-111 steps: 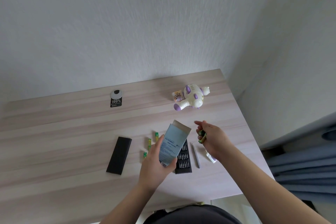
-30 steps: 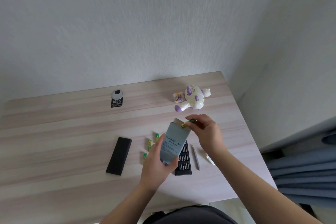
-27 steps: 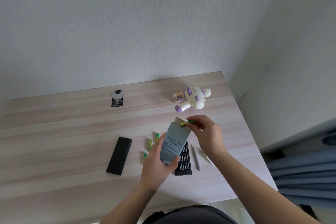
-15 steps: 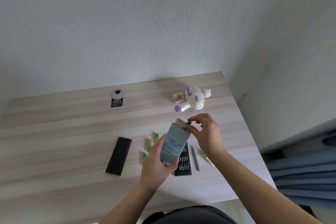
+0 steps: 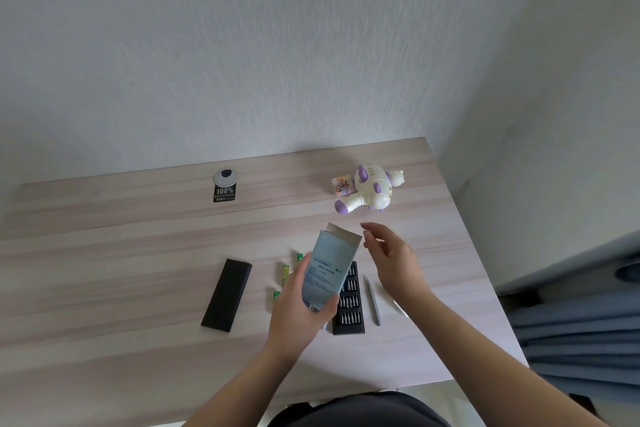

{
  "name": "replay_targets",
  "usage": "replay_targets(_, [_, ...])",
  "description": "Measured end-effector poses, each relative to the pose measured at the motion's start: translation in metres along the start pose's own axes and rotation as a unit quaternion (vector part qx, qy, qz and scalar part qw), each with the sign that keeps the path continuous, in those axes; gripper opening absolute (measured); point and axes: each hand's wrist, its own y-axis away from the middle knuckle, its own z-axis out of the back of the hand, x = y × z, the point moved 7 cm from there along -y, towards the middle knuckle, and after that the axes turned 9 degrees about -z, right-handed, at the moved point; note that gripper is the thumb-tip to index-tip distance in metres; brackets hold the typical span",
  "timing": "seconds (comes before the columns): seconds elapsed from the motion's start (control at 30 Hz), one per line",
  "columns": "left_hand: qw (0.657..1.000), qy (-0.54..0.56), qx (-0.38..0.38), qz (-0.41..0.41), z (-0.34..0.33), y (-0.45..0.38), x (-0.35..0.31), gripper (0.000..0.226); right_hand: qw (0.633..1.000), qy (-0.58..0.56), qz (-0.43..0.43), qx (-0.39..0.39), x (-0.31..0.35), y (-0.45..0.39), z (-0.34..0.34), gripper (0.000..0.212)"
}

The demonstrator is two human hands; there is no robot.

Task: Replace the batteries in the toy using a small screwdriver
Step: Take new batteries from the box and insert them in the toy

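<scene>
White-purple toy [image 5: 370,191]: one, on its side at table's far right, near the edge.
Batteries [image 5: 285,274]: three green ones visible left of the box, one partly hidden by left hand.
Box [image 5: 329,272]: one, pale blue, top open; contents not visible.
Left hand [image 5: 300,314]: grips box's lower end.
Right hand [image 5: 393,258]: fingers relaxed, empty, just beside box mouth.
Screwdriver [image 5: 373,300]: one, beside bit tray [image 5: 349,305].
Black lid [image 5: 227,295]: one, bare table [image 5: 104,270] to its left.
</scene>
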Motion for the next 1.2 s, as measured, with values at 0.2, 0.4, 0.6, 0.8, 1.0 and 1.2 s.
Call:
replay_targets(0.2, [1.0, 0.026, -0.002, -0.002, -0.002, -0.001, -0.004, 0.079, 0.999, -0.044, -0.006, 0.013, -0.004, 0.007, -0.006, 0.013])
replay_targets(0.4, [1.0, 0.029, 0.004, -0.002, -0.003, -0.001, -0.006, 0.078, 0.998, -0.06, -0.014, 0.006, -0.006, 0.004, -0.007, 0.015])
replay_targets(0.6, [0.999, -0.001, 0.037, -0.005, -0.007, -0.001, -0.001, 0.084, 0.999, -0.02, -0.029, 0.004, -0.002, -0.002, -0.008, 0.017])
replay_targets(0.8, [0.998, -0.026, 0.049, -0.025, -0.004, -0.001, -0.004, 0.083, 0.997, -0.041, -0.06, 0.015, -0.005, -0.006, -0.009, 0.011])
replay_targets(1.0, [0.995, -0.074, 0.059, -0.035, -0.001, -0.003, 0.003, 0.084, 0.988, -0.092, -0.112, 0.046, -0.014, -0.006, -0.012, 0.01])
replay_targets(1.2, [0.993, -0.1, 0.056, -0.036, 0.001, -0.001, 0.009, 0.084, 0.988, -0.066, -0.115, 0.077, -0.014, -0.007, -0.018, 0.012])
